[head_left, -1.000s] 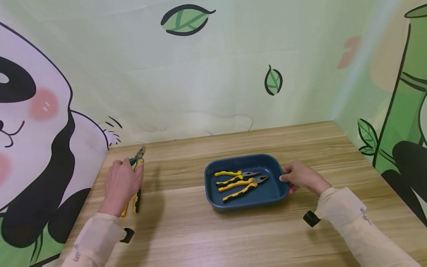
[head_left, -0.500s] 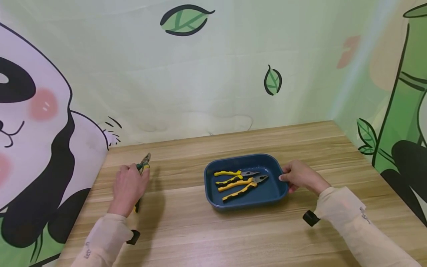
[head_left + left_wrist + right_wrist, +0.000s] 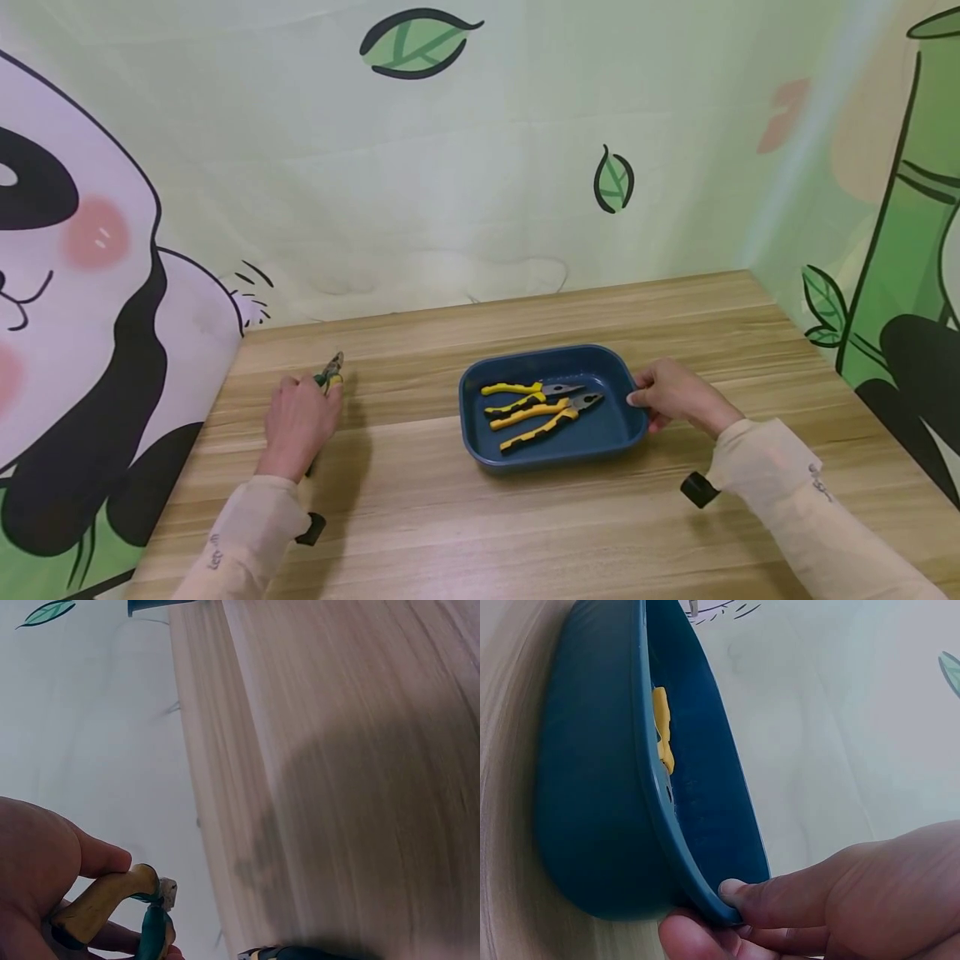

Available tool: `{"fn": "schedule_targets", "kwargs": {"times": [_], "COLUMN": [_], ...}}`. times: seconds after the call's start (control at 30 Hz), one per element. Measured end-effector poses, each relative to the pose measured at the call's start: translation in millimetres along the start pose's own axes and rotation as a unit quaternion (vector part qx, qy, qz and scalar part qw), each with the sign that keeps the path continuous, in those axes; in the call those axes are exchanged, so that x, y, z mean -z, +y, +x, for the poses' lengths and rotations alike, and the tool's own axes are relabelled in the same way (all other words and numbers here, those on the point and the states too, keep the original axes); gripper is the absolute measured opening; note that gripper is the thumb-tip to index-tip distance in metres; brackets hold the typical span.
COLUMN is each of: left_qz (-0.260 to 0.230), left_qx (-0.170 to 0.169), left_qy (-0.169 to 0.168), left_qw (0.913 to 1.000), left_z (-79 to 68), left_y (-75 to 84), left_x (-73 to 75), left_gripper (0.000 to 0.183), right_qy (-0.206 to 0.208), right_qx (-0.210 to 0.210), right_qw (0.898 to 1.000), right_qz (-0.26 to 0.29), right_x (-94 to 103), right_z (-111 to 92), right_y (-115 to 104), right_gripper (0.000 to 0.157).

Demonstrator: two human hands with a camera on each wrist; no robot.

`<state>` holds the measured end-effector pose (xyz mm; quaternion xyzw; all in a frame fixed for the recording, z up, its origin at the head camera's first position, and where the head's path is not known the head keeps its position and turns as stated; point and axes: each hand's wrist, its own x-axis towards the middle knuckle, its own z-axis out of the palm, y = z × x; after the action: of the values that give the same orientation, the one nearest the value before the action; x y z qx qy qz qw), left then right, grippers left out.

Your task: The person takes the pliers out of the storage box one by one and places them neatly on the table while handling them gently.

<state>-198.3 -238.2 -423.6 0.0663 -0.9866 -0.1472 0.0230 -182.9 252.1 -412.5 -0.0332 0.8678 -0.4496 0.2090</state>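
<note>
One pair of pliers (image 3: 112, 896), gripped in left hand (image 3: 302, 421), protruding forward

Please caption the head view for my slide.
Left hand grips green-and-yellow pliers; right hand pinches a blue rounded-rectangular tray containing two pairs of yellow-and-black pliers.

The left hand (image 3: 302, 425) is turned back upward, its fingers (image 3: 112, 937) bent in a grip, and the pale-sleeved left arm (image 3: 243, 533) slants up from the lower left – well apart from it, the right hand (image 3: 681, 392) pinches, thumb (image 3: 784, 901) set against curled fingers, while the right arm (image 3: 806, 496), likewise pale-sleeved, reaches in from the lower right – both arms angled inward
</note>
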Motion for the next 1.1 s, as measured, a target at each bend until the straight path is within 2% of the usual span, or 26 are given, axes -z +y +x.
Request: {"fn": "schedule_targets", "kwargs": {"times": [0.3,0.67,0.83,1.1], "left_qz": [0.009,0.001,0.002,0.015], "left_qx": [0.004,0.016,0.016,-0.017], "left_qy": [-0.017,-0.043,-0.042,-0.034], "left_qw": [0.9998,0.9990,0.9990,0.9992], "left_z": [6.2,10.8,11.7,10.4], "left_y": [-0.9,0.5,0.0,-1.9], "left_x": [-8.4,-15.9,-20.1,-22.1], "left_gripper": [0.054,0.047,0.046,0.049], "right_qy": [0.003,0.005,0.004,0.005], "right_qx": [0.002,0.000,0.001,0.006], "right_qw": [1.000,1.000,1.000,1.000], "right_qz": [0.004,0.001,0.009,0.006], "right_x": [0.4,1.3,0.4,-0.3], "right_z": [0.1,-0.3,-0.9,-0.2], "right_y": [0.7,1.9,2.5,2.3], "right_gripper": [0.013,0.013,0.013,0.013]}}
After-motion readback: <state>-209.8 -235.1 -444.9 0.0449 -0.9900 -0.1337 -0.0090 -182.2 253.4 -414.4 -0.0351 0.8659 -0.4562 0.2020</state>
